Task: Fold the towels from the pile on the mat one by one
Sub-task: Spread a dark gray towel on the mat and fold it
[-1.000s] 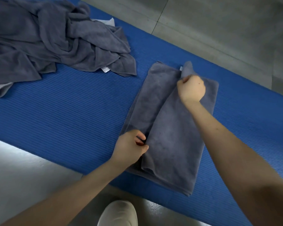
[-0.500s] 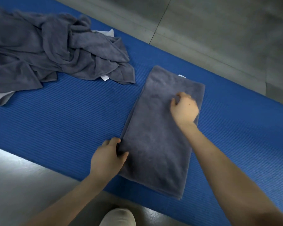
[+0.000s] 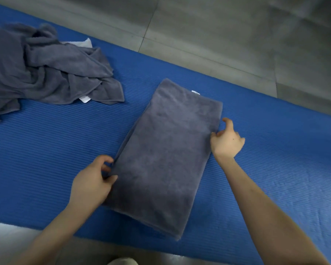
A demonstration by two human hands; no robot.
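Note:
A grey towel lies folded into a long rectangle on the blue mat, a small white tag at its far edge. My left hand pinches the towel's left edge near its lower half, thumb on top. My right hand is at the towel's right edge, fingers loosely curled and touching the edge, holding nothing that I can see. The pile of crumpled grey towels sits at the far left of the mat.
Grey concrete floor runs beyond the mat's far edge and along its near edge. A light shoe tip shows at the bottom. Bare mat stretches to the right of the folded towel.
My right hand slid off the top of the towel to its right edge. My left hand stayed at the left edge. The view shifted slightly.

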